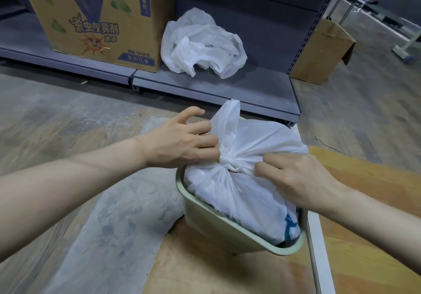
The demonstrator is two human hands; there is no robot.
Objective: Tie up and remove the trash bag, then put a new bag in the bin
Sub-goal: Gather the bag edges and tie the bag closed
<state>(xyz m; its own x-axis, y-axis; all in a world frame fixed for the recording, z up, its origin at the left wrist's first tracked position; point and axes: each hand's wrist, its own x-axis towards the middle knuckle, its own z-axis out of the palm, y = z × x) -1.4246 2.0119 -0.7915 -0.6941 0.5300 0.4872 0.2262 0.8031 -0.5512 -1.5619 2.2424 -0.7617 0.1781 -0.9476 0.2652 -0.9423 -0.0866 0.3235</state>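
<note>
A full white trash bag sits inside a pale green bin on the floor. Its top is gathered into a knot at the middle. My left hand pinches one bag flap just left of the knot, and that flap stands upright above it. My right hand grips the other flap on the right side of the knot, fingers curled down onto the plastic. A crumpled, empty white bag lies on the low grey shelf behind the bin.
A large printed cardboard box stands on the grey shelf left of the loose bag. A smaller brown box sits on the floor at the right of the shelf. Concrete floor and wooden boards surround the bin.
</note>
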